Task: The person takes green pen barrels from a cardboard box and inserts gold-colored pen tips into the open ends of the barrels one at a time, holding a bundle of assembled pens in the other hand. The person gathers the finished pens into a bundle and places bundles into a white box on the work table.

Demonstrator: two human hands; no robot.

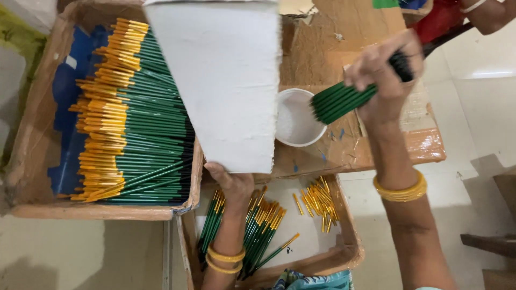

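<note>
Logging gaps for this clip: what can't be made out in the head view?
- Left hand: fingers hidden behind the white box; its grip unseen.
- White box: top cut off by the frame edge; contents unseen.
- Green stick bundle: far end hidden inside the right hand.
- White bowl: left rim hidden by the box; contents too pale to tell.
- Large carton of sticks: right part hidden by the box.

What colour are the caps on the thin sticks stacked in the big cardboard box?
Yellow-orange caps on green sticks, seen in the head view.
</note>
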